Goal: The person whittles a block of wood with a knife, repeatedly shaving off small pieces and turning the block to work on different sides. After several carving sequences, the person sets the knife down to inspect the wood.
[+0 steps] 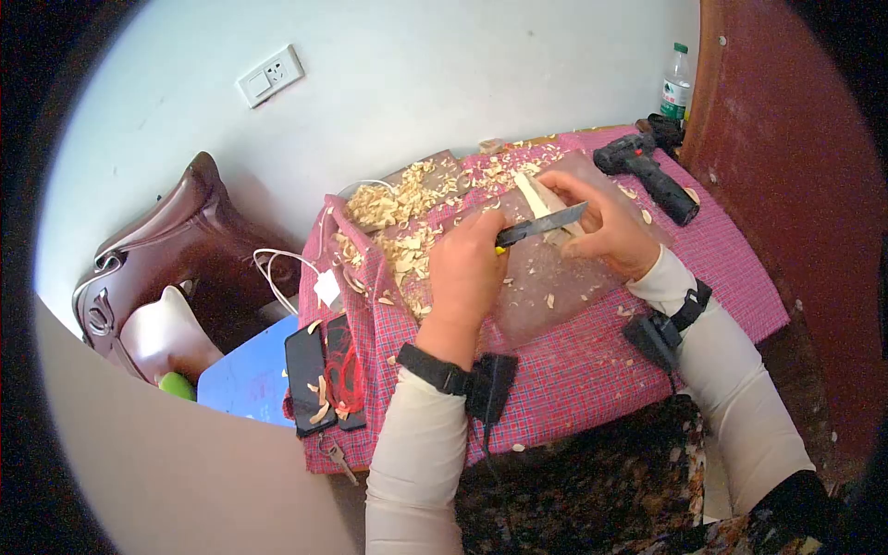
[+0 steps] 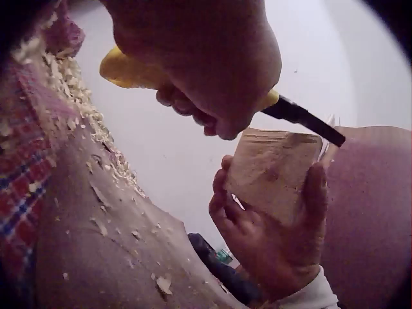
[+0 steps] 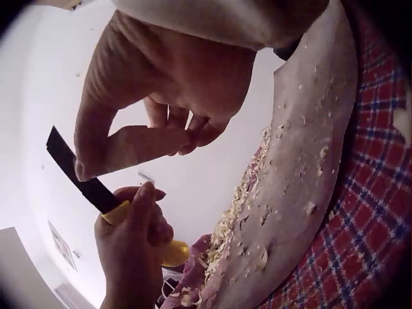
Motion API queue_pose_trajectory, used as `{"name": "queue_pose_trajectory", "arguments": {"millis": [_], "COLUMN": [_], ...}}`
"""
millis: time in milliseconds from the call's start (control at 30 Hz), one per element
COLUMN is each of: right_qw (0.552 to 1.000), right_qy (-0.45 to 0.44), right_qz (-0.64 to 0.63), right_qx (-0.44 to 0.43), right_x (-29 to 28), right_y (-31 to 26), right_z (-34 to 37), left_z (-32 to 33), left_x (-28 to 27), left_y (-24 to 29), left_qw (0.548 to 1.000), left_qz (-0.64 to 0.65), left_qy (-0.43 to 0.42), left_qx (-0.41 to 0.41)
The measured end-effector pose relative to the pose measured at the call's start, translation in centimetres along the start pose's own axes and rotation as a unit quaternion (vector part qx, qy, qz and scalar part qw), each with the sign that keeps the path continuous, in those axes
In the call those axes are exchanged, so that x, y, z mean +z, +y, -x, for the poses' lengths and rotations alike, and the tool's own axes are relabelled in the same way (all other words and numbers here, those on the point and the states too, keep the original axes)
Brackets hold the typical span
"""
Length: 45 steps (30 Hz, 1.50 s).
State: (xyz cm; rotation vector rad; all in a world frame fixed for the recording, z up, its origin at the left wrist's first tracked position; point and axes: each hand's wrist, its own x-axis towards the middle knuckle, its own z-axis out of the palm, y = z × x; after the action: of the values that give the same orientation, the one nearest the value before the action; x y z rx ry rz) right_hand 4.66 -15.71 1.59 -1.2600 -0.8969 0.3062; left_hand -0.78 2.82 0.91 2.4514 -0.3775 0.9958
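My left hand (image 1: 465, 266) grips a yellow-handled utility knife (image 2: 132, 69), its dark blade (image 1: 546, 225) stretched toward my right hand. In my right hand (image 1: 615, 231) is a pale wooden block (image 2: 273, 170), held between the thumb and the fingers. The left wrist view shows a broad face of the block with cut marks along its upper edge. Seen from the right wrist, the blade (image 3: 80, 168) crosses right by the thumb tip and the block's near edge. Both hands are above a board (image 1: 546, 296) strewn with wood shavings.
Shavings (image 1: 393, 208) pile up at the board's left. A black cordless drill (image 1: 652, 176) lies at the right, near a bottle (image 1: 677, 83). Phones (image 1: 310, 370) and keys (image 1: 338, 458) lie on the checked cloth (image 1: 573, 370) at front left. A brown leather bag (image 1: 176, 250) is beyond.
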Motion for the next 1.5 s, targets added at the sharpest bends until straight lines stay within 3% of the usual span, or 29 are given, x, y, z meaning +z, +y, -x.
{"name": "queue_pose_trajectory", "arguments": {"millis": [67, 200, 267, 367, 400, 433, 500, 600, 700, 867, 967, 1067, 1100, 1200, 1267, 1300, 1367, 1500], "right_qw": [0.999, 0.998, 0.998, 0.995, 0.999, 0.999, 0.998, 0.998, 0.999, 0.999, 0.998, 0.989, 0.990, 0.996, 0.994, 0.992, 0.991, 0.989], "right_qy": [0.038, 0.051, -0.054, -0.091, -0.046, -0.044, 0.007, 0.035, 0.032, 0.002, 0.002, -0.138, -0.136, -0.007, 0.008, 0.023, 0.011, -0.008], "right_qz": [0.016, -0.026, -0.002, -0.033, 0.009, 0.011, -0.052, -0.050, -0.041, -0.052, -0.055, -0.034, -0.036, -0.082, -0.102, -0.124, -0.129, -0.147], "right_qx": [0.011, 0.038, -0.019, -0.005, 0.020, 0.019, 0.025, 0.024, 0.010, 0.009, 0.026, -0.032, -0.033, 0.026, 0.026, 0.026, 0.026, 0.033], "right_x": [-0.1, 0.2, 0.4, 1.5, 1.6, 1.2, 0.6, 0.3, -0.1, 0.6, 1.3, 1.7, 1.7, 1.0, 0.8, 0.7, 0.9, 1.1], "right_y": [0.2, -0.3, -0.8, -1.3, -1.8, -1.7, -1.0, -0.3, 0.8, -0.1, -1.2, -1.7, -1.5, -1.4, -1.2, -1.0, -0.7, -0.4], "right_z": [0.1, 0.4, 0.4, 0.7, 0.5, 0.3, 0.0, 0.1, 0.0, 0.1, 0.3, 0.6, 0.6, 0.5, 0.7, 0.7, 0.6, 0.5], "left_z": [-0.2, -0.5, -0.6, -0.7, -1.0, -1.0, -0.4, -0.2, 0.0, -0.2, -0.5, -0.5, -0.5, -0.6, -0.2, -0.1, 0.1, 0.2], "left_x": [0.0, 0.1, -0.3, -0.9, -0.9, -0.9, -0.9, -0.4, 0.0, 0.3, 0.4, -0.4, -0.5, -0.1, 0.2, 0.2, 0.1, 0.2], "left_y": [-0.2, -0.8, -2.1, -3.6, -2.9, -2.4, -1.4, -0.3, 0.5, -0.2, -2.1, -3.6, -3.6, -2.5, -1.2, -0.5, 1.0, 1.2], "left_qw": [0.998, 0.995, 0.979, 0.967, 0.963, 0.964, 0.991, 0.997, 0.999, 0.999, 0.994, 0.970, 0.970, 0.977, 0.992, 0.992, 0.997, 0.997], "left_qz": [-0.047, -0.068, -0.135, -0.158, -0.172, -0.170, -0.091, -0.012, -0.013, -0.005, -0.065, -0.132, -0.134, -0.095, -0.045, -0.045, 0.007, -0.001], "left_qy": [-0.029, -0.007, 0.003, 0.045, 0.030, 0.031, 0.058, 0.063, 0.029, 0.008, 0.023, 0.022, 0.019, 0.055, 0.094, 0.094, 0.076, 0.044], "left_qx": [-0.031, -0.067, -0.150, -0.196, -0.205, -0.203, -0.074, -0.040, -0.005, -0.042, -0.080, -0.203, -0.201, -0.181, -0.069, -0.067, -0.031, -0.057]}}
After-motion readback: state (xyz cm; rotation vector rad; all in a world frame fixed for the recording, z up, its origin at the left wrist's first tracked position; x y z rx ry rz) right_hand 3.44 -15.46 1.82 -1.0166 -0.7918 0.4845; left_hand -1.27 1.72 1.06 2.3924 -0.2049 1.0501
